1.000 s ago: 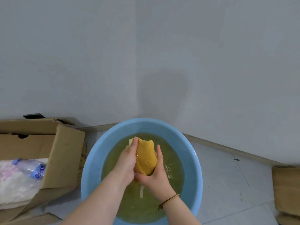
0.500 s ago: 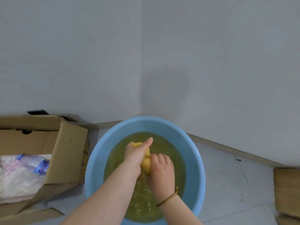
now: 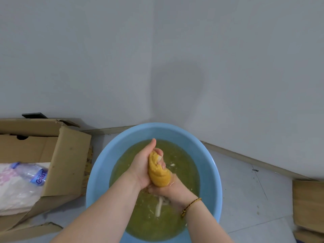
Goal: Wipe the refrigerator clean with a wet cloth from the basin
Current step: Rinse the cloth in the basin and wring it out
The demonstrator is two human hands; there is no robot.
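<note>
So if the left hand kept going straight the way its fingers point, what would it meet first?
The left hand, gripping the cloth, points up the picture toward the far side of the basin. It would probably meet that inner wall first, or the water if angled down; depth is unclear.

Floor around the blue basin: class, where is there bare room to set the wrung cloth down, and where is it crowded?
Bare grey floor lies between the round blue plastic basin, the skirting and the brown cardboard at the right edge. Left is crowded: the open cardboard box almost meets the basin.
</note>
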